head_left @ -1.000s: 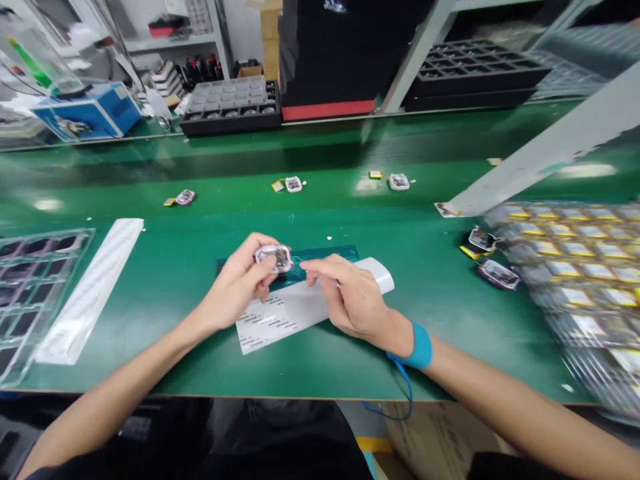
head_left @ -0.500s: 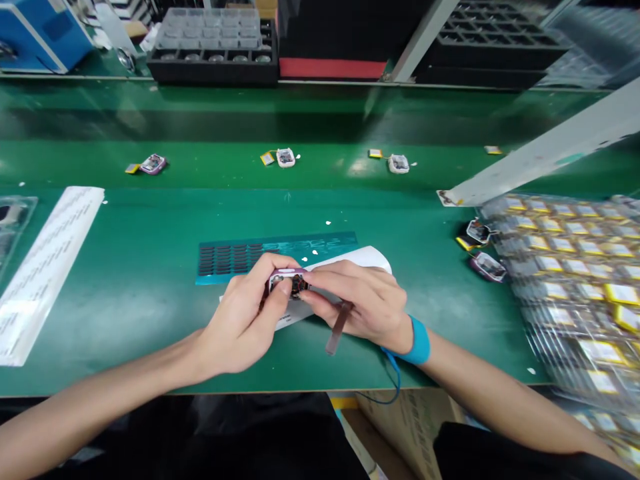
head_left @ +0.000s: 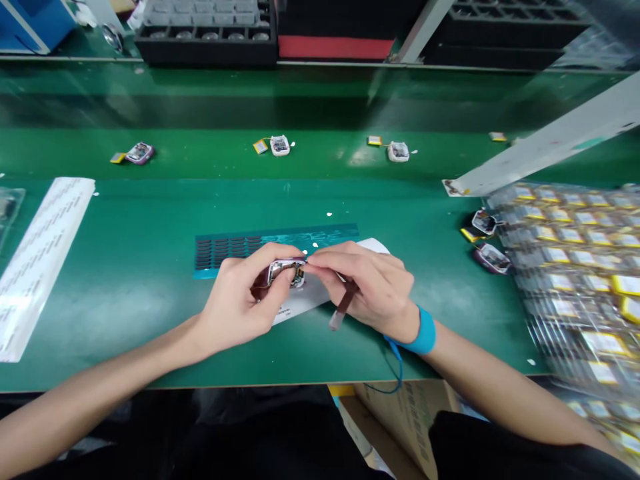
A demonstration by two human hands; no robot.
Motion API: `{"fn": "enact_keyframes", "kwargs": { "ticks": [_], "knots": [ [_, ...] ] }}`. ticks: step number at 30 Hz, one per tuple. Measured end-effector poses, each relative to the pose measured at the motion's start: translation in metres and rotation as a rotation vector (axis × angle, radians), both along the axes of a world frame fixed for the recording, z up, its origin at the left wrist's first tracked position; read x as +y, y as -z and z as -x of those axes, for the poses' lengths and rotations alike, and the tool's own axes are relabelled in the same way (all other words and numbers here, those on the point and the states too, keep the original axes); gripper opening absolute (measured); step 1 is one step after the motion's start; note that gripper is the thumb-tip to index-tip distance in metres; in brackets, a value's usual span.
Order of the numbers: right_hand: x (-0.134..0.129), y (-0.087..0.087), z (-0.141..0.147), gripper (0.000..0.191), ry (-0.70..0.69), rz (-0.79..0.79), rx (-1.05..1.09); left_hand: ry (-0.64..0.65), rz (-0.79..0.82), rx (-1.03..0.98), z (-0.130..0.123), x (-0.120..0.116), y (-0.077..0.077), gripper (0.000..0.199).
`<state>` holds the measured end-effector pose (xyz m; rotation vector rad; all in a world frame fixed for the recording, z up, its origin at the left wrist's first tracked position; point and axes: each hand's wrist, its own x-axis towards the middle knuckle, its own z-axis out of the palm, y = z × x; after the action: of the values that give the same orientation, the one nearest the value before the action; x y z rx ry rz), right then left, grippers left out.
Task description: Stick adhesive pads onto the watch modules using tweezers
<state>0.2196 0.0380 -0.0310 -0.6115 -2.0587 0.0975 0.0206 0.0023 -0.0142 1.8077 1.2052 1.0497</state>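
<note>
My left hand [head_left: 243, 293] is closed around a small open electronic device [head_left: 279, 269] with a pale and purple casing, its thumb pressed on the circuit parts inside. My right hand [head_left: 373, 283] pinches at the right rim of that casing; what lies between its fingertips is too small to make out. A flat brown strip-like tool [head_left: 345, 303] is tucked in the right palm, its pale end pointing down toward me. Under the hands lies a white sheet [head_left: 307, 303], overlapping a blue film [head_left: 280, 239] with rows of dark strips.
Open devices with batteries, such as a white one [head_left: 399, 152] and a purple one [head_left: 140, 153], lie along the back. At right, clear trays [head_left: 565, 280] of batteries sit beside a slanted white post [head_left: 540, 137]. A long white label sheet [head_left: 45, 260] lies left. A blue wrist-strap cord [head_left: 399, 367] hangs over the edge.
The device has tilted, showing more of its inside, and the left thumb lies across it. The right fingertips have closed to a pinch at its rim. The whole view has shifted slightly.
</note>
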Motion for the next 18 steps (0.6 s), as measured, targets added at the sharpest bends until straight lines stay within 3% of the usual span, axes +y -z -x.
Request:
{"fn": "enact_keyframes", "kwargs": {
  "ticks": [6, 12, 18],
  "knots": [
    [-0.0003, -0.0024, -0.0006, 0.011, -0.006, 0.047, 0.024, 0.128, 0.285, -0.282, -0.0002, 0.0044, -0.0030, 0.014],
    [0.0031, -0.0046, -0.0021, 0.012, -0.062, 0.071, -0.017, 0.140, 0.346, -0.394, 0.0017, 0.0015, -0.0008, 0.019],
    [0.0077, -0.0023, -0.0065, 0.016, -0.116, 0.167, -0.026, 0.120, 0.327, -0.353, 0.0041, 0.0035, 0.0056, 0.016]
  ]
}}
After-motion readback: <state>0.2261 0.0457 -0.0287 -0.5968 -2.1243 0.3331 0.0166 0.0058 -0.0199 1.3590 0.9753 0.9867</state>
